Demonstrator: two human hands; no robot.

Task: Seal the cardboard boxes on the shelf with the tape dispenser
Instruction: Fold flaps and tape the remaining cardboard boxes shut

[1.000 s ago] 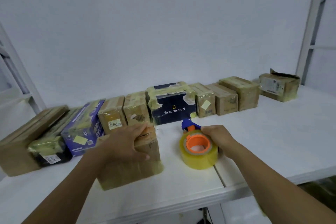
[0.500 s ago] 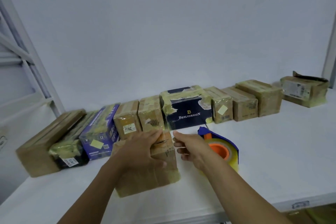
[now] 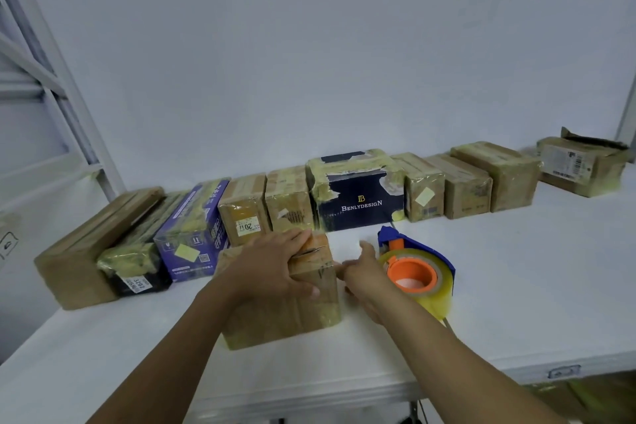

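A brown cardboard box, wrapped in yellowish tape, stands near the front of the white shelf. My left hand rests flat on its top, with the thumb down the front face. My right hand reaches to the box's right side, and its straight fingertips touch the upper edge there. The tape dispenser lies on the shelf just right of that hand. It is blue, with an orange hub and a yellowish roll, and no hand holds it.
A row of taped boxes lines the back wall, among them a navy box and a purple box. A torn-open box sits at the far right. A white shelf upright slants at the left. The shelf's front edge runs below my arms.
My right hand has let go of the tape dispenser and moved left to the box's right side. The dispenser now lies on the shelf. My left hand stays on the box.
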